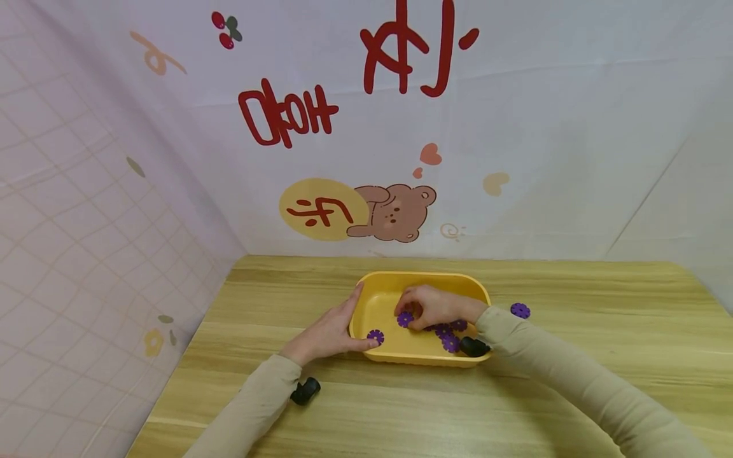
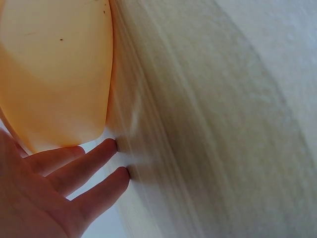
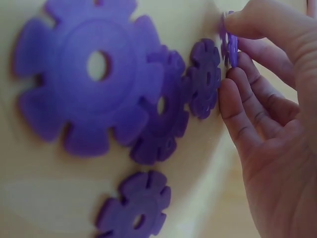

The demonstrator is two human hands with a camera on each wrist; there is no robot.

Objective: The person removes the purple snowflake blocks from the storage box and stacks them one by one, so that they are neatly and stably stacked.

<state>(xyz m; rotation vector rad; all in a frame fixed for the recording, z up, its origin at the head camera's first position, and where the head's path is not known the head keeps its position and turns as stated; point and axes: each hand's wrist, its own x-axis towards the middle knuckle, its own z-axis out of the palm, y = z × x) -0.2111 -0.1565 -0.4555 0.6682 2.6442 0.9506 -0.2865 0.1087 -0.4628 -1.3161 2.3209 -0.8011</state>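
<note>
A shallow yellow plastic tray (image 1: 378, 304) stands on the table with several purple notched plastic discs (image 1: 450, 343) in it. My right hand (image 1: 432, 305) reaches inside and pinches one notched disc (image 3: 229, 42) between thumb and fingers. Other discs (image 3: 89, 72) lie close beside that hand in the right wrist view. My left hand (image 1: 329, 331) rests against the tray's left end, its thumb over the front rim near a single disc (image 1: 375, 336). In the left wrist view the left fingers (image 2: 94, 163) are nearly straight, some touching the tray's outer wall.
One purple disc (image 1: 520, 310) lies on the wooden table (image 1: 601, 331), right of the tray. Black wrist-worn devices (image 1: 305, 391) show at both cuffs. A white printed cloth (image 1: 544, 127) hangs behind the table, and another covers the left side.
</note>
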